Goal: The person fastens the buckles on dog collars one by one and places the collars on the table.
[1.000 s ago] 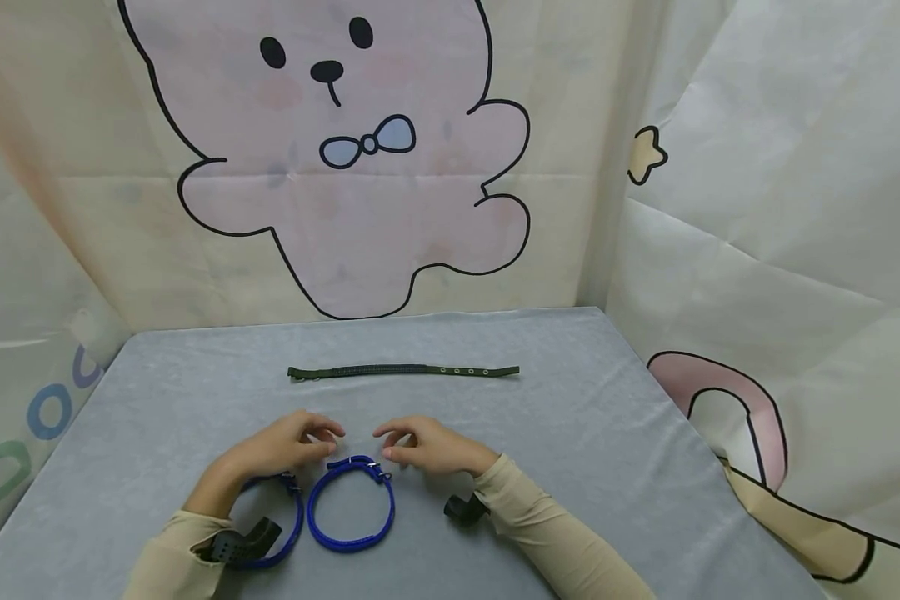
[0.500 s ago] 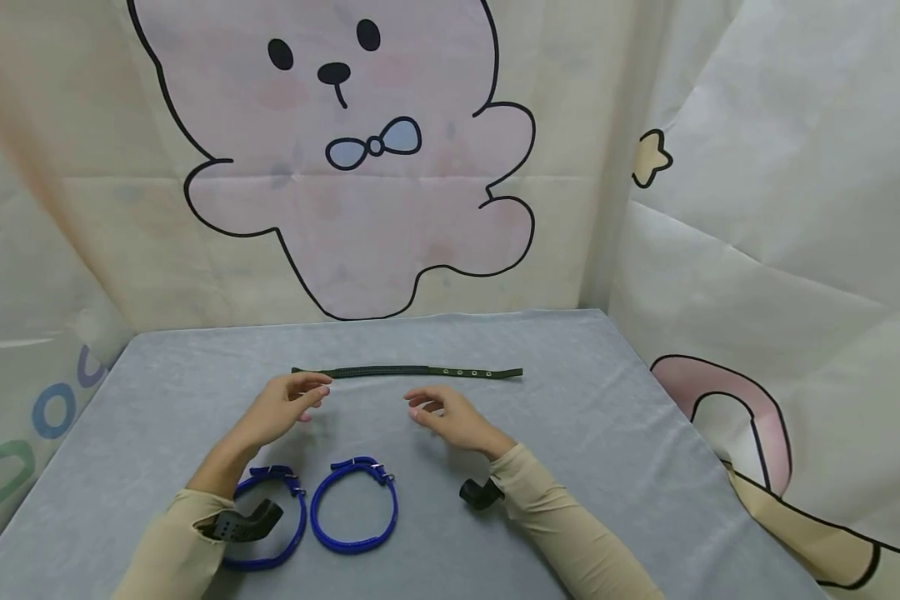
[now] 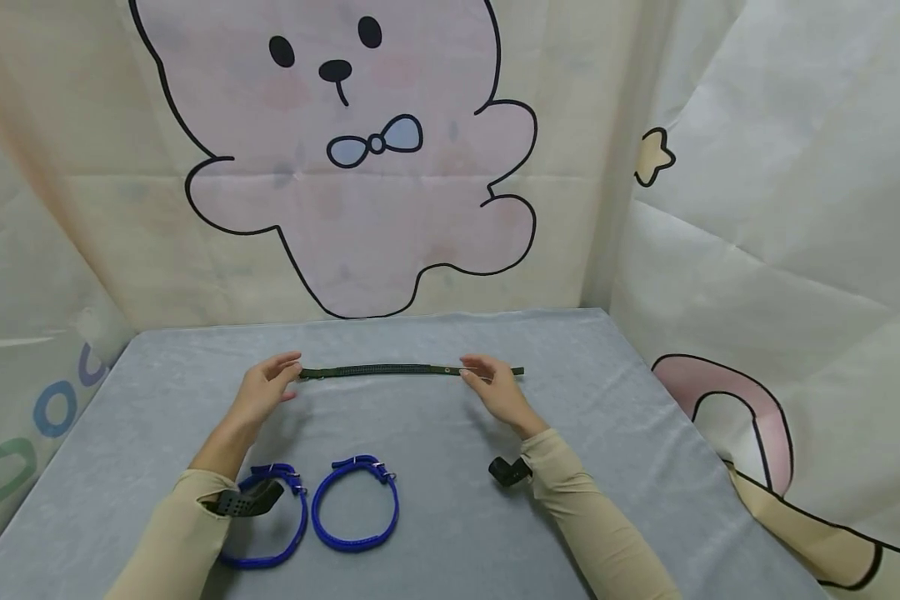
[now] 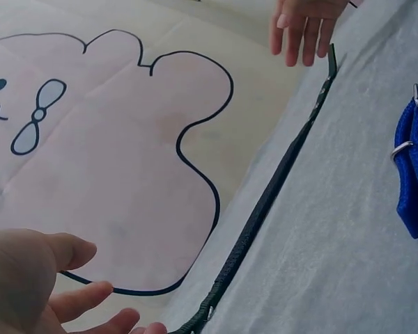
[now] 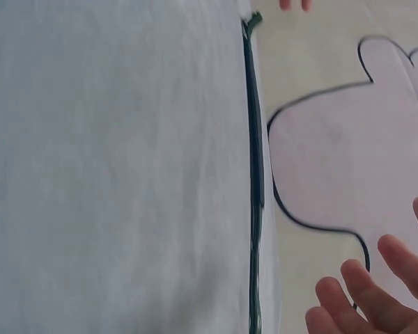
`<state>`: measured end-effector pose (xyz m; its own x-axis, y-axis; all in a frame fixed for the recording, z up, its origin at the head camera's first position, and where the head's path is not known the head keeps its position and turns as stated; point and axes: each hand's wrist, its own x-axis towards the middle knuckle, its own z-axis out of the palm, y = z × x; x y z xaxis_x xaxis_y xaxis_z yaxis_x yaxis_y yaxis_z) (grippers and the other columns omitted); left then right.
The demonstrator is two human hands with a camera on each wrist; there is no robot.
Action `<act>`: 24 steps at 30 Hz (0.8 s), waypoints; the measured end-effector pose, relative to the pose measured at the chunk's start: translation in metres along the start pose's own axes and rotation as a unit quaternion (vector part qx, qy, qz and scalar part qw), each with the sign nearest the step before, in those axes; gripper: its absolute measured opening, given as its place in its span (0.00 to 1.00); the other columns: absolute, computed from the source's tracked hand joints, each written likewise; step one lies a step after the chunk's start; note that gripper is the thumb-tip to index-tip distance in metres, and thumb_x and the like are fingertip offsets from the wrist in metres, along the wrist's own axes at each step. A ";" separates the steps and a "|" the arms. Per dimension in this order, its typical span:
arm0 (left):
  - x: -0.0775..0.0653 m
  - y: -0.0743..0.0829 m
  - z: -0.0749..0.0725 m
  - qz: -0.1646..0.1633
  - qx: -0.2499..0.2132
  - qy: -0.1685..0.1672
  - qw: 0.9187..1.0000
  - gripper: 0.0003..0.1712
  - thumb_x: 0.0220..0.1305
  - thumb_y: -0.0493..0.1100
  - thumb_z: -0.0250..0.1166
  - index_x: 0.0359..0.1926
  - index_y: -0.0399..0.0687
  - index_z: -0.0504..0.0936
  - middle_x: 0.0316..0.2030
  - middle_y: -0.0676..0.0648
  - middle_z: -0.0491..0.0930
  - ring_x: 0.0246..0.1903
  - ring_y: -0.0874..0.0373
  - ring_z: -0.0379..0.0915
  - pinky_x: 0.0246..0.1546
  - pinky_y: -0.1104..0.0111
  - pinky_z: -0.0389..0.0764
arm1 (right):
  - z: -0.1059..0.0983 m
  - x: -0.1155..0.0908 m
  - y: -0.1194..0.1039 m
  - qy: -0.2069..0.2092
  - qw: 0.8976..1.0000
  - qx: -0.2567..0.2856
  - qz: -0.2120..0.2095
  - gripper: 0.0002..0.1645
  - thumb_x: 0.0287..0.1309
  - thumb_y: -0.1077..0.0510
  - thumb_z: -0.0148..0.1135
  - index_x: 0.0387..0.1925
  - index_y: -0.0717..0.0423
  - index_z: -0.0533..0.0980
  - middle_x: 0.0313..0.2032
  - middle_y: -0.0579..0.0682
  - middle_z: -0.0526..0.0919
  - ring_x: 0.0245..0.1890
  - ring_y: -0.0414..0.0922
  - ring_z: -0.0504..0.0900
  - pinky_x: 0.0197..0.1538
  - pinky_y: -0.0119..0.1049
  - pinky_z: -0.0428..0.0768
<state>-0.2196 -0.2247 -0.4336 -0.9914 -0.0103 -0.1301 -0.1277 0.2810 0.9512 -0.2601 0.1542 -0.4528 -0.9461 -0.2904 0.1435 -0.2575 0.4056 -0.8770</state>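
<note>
A dark green collar [image 3: 378, 369] with eyelets lies stretched out straight across the back of the table. My left hand [image 3: 262, 387] is at its buckle end, fingers spread and relaxed. Over the eyelet part, my right hand [image 3: 498, 390] overlaps the strap, fingers loosely extended. Both wrist views show fingers apart with nothing pinched between them. Nearer the front lie two blue collars buckled into loops: one blue collar [image 3: 352, 546] in full sight, the other blue collar [image 3: 268, 562] partly hidden by my left forearm and its wrist camera.
A grey cloth covers the table [image 3: 420, 500]. A printed curtain [image 3: 435, 225] with a bear figure hangs right behind the table's back edge, and pale side curtains [image 3: 780, 208] flank it. Black wrist cameras [image 3: 508, 472] jut from the sleeves.
Both hands have moved from beside the blue collars forward to the green collar and spread apart, left hand to its left end, right hand toward its right end. The collars stay put.
</note>
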 end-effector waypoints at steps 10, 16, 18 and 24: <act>0.012 -0.004 -0.006 -0.062 -0.108 0.008 0.992 0.39 0.81 0.51 0.44 0.81 0.45 0.37 0.81 0.35 0.36 0.79 0.37 0.38 0.75 0.51 0.60 | -0.029 0.008 0.016 0.084 0.996 -0.010 0.032 0.21 0.74 0.58 0.56 0.64 0.61 0.75 0.65 0.64 0.76 0.66 0.59 0.73 0.65 0.54 0.73; 0.016 -0.005 -0.007 -0.103 -0.198 -0.010 0.975 0.42 0.81 0.51 0.40 0.80 0.51 0.24 0.80 0.37 0.25 0.80 0.39 0.28 0.78 0.56 0.55 | -0.037 0.006 0.023 0.096 0.993 -0.021 0.063 0.25 0.74 0.54 0.55 0.68 0.55 0.71 0.74 0.61 0.64 0.71 0.62 0.66 0.59 0.54 0.75; 0.018 -0.005 -0.007 -0.113 -0.221 -0.017 0.969 0.42 0.81 0.51 0.39 0.79 0.53 0.22 0.80 0.36 0.24 0.80 0.40 0.28 0.78 0.58 0.55 | -0.039 0.006 0.027 0.092 0.993 -0.024 0.077 0.26 0.75 0.54 0.54 0.70 0.54 0.69 0.76 0.62 0.59 0.72 0.62 0.64 0.58 0.55 0.75; 0.024 -0.007 -0.005 -0.133 -0.252 -0.026 0.958 0.42 0.81 0.48 0.39 0.79 0.55 0.21 0.80 0.37 0.23 0.80 0.42 0.30 0.75 0.62 0.61 | -0.047 0.007 0.034 0.109 0.987 -0.020 0.120 0.31 0.75 0.52 0.53 0.73 0.57 0.64 0.78 0.63 0.55 0.79 0.63 0.51 0.74 0.62 0.60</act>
<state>-0.2425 -0.2317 -0.4420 -0.9208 0.0337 -0.3886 -0.3859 -0.2236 0.8950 -0.2847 0.2068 -0.4601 -0.9994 0.0104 0.0333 -0.0243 0.4757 -0.8793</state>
